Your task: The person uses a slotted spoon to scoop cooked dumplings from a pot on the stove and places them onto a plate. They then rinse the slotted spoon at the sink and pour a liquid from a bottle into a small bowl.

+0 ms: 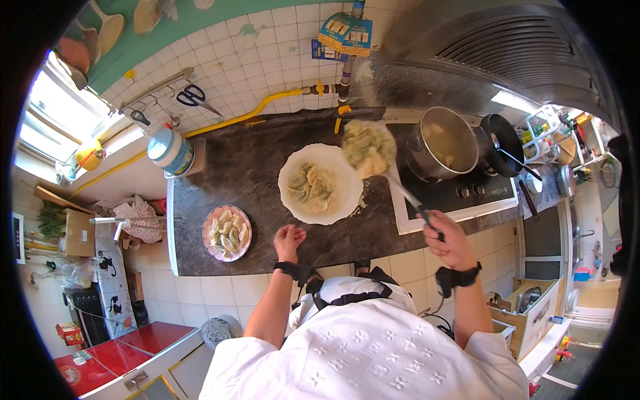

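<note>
My right hand (449, 241) grips the dark handle of a long-handled skimmer (407, 192). Its head is heaped with dumplings (369, 147), blurred, between the white bowl and the pot. The white scalloped bowl (350, 185) is in the middle of the counter and holds several cooked dumplings (312, 187). Near its front left rim is my left hand (289, 241), palm turned up and fingers slightly apart, with nothing in it. On the gas hob at right stands a steel pot (447, 142) of cloudy liquid, a few dumplings showing inside.
A plate (206, 235) of several dumplings lies on the dark counter (235, 165) at left. Behind it stands a blue-and-white tub (170, 150). A black wok (500, 145) with a ladle sits beyond the pot. The yellow gas hose (240, 117) follows the wall; a drawer (530, 310) stands open at lower right.
</note>
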A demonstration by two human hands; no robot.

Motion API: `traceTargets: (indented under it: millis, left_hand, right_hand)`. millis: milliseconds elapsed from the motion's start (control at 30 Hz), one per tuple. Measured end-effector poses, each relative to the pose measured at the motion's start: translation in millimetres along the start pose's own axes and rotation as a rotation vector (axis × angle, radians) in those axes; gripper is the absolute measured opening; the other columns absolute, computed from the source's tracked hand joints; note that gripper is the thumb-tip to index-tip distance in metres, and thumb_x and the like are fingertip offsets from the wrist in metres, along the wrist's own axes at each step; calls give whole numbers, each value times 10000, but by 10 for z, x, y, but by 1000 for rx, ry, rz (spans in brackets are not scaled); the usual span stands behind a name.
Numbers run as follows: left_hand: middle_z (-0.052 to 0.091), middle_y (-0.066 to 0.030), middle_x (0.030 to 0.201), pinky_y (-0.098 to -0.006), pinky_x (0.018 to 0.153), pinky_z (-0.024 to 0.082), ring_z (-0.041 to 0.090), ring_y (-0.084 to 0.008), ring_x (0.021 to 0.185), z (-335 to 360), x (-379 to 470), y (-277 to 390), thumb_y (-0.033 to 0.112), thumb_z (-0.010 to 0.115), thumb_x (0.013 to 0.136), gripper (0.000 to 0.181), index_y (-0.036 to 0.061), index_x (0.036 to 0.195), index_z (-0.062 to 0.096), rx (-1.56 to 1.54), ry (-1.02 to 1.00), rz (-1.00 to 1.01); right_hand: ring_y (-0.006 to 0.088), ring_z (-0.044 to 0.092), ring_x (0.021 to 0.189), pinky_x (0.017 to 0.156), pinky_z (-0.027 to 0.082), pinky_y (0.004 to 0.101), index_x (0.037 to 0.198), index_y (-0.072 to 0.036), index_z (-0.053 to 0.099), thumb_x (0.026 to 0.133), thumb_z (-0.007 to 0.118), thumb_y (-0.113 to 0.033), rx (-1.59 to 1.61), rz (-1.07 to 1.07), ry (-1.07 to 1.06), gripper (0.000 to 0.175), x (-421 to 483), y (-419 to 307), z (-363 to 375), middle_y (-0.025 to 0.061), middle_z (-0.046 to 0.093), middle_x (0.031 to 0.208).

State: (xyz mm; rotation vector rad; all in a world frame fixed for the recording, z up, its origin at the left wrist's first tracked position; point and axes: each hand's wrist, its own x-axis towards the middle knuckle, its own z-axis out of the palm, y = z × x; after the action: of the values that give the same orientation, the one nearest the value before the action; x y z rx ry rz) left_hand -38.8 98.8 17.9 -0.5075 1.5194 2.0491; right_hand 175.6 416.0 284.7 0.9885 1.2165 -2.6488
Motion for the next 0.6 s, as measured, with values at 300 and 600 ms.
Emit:
traceTargets:
  millis: [300, 600]
  left_hand:
    - [659, -165, 946, -320, 724, 592, 676, -229, 796, -128, -126, -62, 144, 551, 976, 201, -20, 1089, 534, -45, 0, -15]
    - [653, -183, 987, -349, 756, 597, 684, -257, 834, 39, -93, -173, 119, 505, 993, 186, -32, 1102, 516, -31, -44, -78]
  right_hand:
    - [45, 342, 449, 380, 228, 222, 1085, -62, 463, 982, 510, -170, -494, 93, 114, 157, 957, 495, 102, -8, 474, 689]
    - [477, 608, 788, 690, 495, 525, 1059, 35, 484, 919, 546, -162, -1568, -452, 187, 249, 952, 187, 396, 290, 608, 762]
